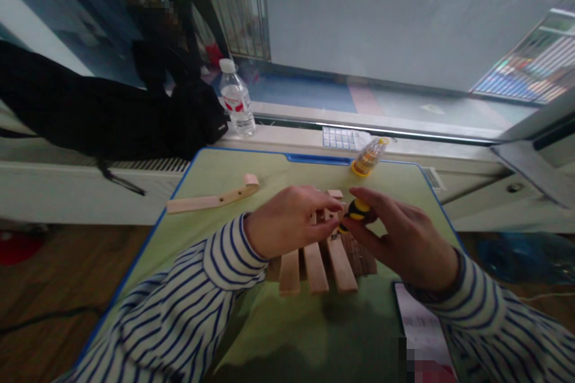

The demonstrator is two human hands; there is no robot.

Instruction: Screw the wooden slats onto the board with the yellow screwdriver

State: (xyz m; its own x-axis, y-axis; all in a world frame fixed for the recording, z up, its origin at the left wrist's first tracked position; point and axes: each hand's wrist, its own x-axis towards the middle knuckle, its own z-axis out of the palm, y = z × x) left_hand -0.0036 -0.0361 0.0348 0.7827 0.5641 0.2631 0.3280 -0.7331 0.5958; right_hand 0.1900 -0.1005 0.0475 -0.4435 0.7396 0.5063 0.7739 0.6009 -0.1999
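Observation:
A slatted wooden assembly (317,266) lies on the green table (233,173) in front of me. My left hand (287,221) rests on top of its slats, fingers curled and pinching near the tool's tip. My right hand (399,239) grips a yellow-and-black screwdriver (357,210) held over the slats. Both sleeves are white with blue stripes.
A loose curved wooden piece (215,196) lies at the table's left. A yellow screwdriver-bit case (368,158) stands at the far edge. A water bottle (236,99) and black bag (112,114) sit on the windowsill. A paper sheet (422,323) lies at lower right.

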